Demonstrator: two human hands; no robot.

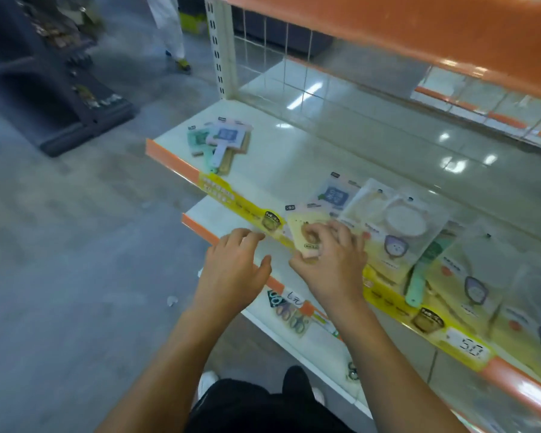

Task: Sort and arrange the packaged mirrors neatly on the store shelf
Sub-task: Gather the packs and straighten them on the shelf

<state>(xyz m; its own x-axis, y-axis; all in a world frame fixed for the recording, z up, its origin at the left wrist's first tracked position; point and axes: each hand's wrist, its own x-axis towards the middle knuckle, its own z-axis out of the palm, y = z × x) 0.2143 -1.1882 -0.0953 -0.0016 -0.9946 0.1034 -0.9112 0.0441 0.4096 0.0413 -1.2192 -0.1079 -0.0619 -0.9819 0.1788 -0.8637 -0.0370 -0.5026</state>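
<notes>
Store aisle, grey concrete floor; a cream shelf [294,157] with an orange front lip runs from upper left to lower right beneath another orange shelf. At the far left end of the shelf lies a small pile of packaged mirrors [220,142], overlapped loosely, handles toward the lip; judged a group set apart from the rest. Further right, the person's left hand [235,270] hovers over the yellow price strip [241,201] at the shelf edge, fingers loosely curled and holding nothing, apparently ready to steady or receive. Beside it, the right hand [328,260] grips a small yellow-carded mirror pack [306,232] at the shelf front, fingers curled over its face and thumb beneath, the pack tilted off the surface, judged mid-placement. Just behind this pack lies a blue-labelled mirror pack [338,193]. Right of that, a round mirror in a clear bag [400,214] overlaps its neighbours, then a green-handled mirror [422,273] hangs over the lip. The right-hand group remains unsorted.
</notes>
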